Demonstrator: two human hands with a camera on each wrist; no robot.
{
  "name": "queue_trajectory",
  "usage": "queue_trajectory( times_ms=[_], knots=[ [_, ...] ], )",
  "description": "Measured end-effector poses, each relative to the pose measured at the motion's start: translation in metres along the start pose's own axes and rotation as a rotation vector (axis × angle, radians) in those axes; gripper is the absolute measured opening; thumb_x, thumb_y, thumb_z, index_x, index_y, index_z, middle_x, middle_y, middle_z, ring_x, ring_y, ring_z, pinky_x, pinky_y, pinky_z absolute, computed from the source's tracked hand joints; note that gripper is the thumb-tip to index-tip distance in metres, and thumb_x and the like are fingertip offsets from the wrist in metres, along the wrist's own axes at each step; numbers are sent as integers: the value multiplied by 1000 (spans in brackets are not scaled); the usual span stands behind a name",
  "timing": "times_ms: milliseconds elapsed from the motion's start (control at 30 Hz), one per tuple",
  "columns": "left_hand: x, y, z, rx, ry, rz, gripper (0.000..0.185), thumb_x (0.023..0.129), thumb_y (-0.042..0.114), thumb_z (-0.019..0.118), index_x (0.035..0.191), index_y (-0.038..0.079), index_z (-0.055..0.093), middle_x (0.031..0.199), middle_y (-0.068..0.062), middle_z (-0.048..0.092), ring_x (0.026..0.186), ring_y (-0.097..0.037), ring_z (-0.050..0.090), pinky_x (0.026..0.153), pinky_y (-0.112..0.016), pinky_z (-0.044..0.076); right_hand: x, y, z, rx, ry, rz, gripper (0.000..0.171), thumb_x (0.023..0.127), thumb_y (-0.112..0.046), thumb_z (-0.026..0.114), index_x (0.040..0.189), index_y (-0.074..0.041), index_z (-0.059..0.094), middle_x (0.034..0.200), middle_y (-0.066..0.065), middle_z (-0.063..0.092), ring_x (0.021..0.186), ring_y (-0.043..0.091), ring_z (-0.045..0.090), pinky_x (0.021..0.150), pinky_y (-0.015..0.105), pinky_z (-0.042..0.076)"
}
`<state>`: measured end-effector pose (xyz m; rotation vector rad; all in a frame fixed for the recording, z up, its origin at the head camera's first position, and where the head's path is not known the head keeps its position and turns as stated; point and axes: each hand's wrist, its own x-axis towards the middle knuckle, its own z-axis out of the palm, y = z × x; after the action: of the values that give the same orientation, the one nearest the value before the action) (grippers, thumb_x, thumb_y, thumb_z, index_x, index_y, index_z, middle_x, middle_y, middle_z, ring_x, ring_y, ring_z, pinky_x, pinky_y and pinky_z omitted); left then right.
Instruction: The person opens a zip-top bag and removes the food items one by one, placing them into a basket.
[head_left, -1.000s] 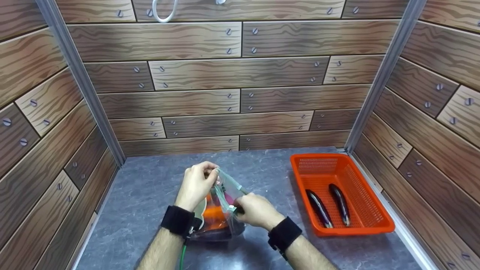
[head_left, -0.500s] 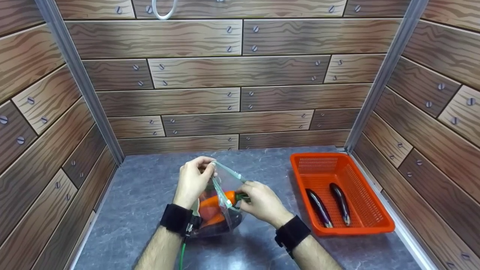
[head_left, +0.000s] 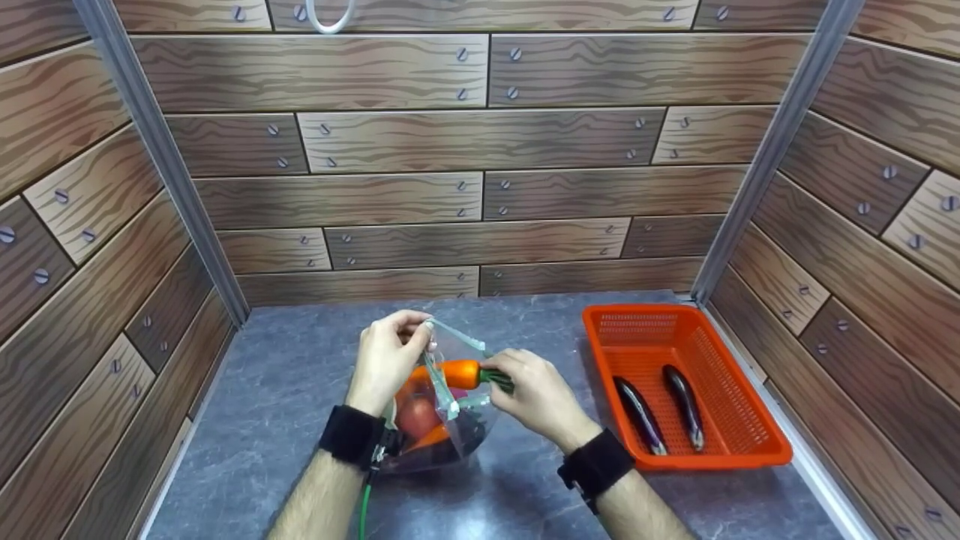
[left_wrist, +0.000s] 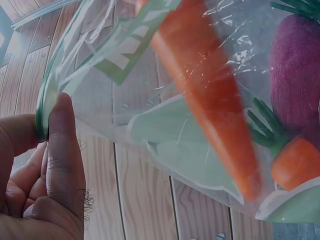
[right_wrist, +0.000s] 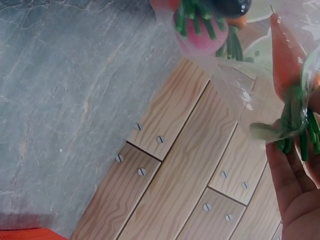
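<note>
My left hand [head_left: 384,364] pinches the green-edged rim of a clear zip bag [left_wrist: 115,65] between thumb and finger. With my right hand [head_left: 536,394] I grip a carrot [head_left: 459,373] by its green stems. Its thick end sticks out of the bag's mouth; the tapered part lies inside, as the left wrist view shows. Lower in the bag are a second carrot [left_wrist: 300,162], a purple root vegetable [left_wrist: 295,75] with green stems, a round red item [head_left: 418,416] and a dark eggplant [head_left: 470,433]. The bag's bottom is partly behind my left wrist.
To the right stands an orange perforated basket [head_left: 776,451] holding two eggplants [head_left: 637,415]. A green cable [head_left: 365,514] runs down from my left wristband. Wood-patterned walls [head_left: 390,142] enclose the grey tabletop [head_left: 292,375] at the back and sides.
My right hand has drawn the carrot up and rightward, so its orange top now shows outside the bag's mouth. The left hand has risen slightly, still holding the rim.
</note>
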<state>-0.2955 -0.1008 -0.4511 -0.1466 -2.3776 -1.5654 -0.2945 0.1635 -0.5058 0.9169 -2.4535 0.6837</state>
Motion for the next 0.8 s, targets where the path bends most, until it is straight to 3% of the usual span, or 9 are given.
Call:
queue_trajectory(
  times_ms=[400, 600, 800],
  knots=[
    [0, 1, 2, 5, -12, 8, 18, 111, 13, 76, 123, 6, 88, 91, -4, 86, 76, -10, 76, 68, -17, 58, 0, 8, -36, 3, 81, 48, 34, 96, -1, 90, 128, -11, 86, 120, 5, 87, 110, 23, 82, 94, 37, 75],
    [0, 0, 2, 27, -3, 20, 17, 111, 13, 77, 122, 8, 89, 91, -4, 87, 74, -8, 73, 66, -17, 57, -8, 21, -47, -72, 72, 28, 34, 98, -3, 91, 131, -11, 85, 122, 4, 86, 111, 23, 81, 93, 37, 74],
    [0, 1, -1, -9, -4, 13, 17, 111, 13, 77, 123, 7, 88, 93, -6, 87, 76, -9, 78, 69, -17, 65, -18, 37, -57, -124, 41, -8, 36, 99, -4, 94, 134, -9, 84, 124, 5, 85, 113, 25, 81, 95, 39, 74]
  ],
)
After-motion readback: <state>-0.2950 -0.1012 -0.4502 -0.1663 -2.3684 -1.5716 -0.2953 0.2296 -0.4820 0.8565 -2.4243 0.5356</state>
